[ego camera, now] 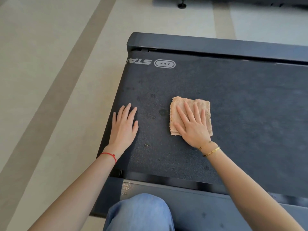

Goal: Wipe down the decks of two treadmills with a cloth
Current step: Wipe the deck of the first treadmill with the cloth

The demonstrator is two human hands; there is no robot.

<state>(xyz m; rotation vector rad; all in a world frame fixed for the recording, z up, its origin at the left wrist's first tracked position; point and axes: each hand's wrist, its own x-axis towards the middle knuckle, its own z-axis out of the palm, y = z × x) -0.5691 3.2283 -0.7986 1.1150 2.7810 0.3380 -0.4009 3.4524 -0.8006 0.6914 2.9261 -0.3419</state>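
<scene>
Deck [233,100] wipe underway: right hand [193,129] flat, pressing cloth [176,104]; left hand [124,125] splayed beside cloth, empty. Next: sweep toward dark spots.

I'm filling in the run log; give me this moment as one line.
stage: wiping deck | right hand: flat on folded cloth | left hand: flat on treadmill belt, bare | dark spots between hands

A gym or home workout room, going by the equipment.

A black treadmill [233,100] with a printed belt logo [165,63] lay across pale, banded flooring [50,72]; at the far edge stood the foot of another dark machine [182,5].
</scene>
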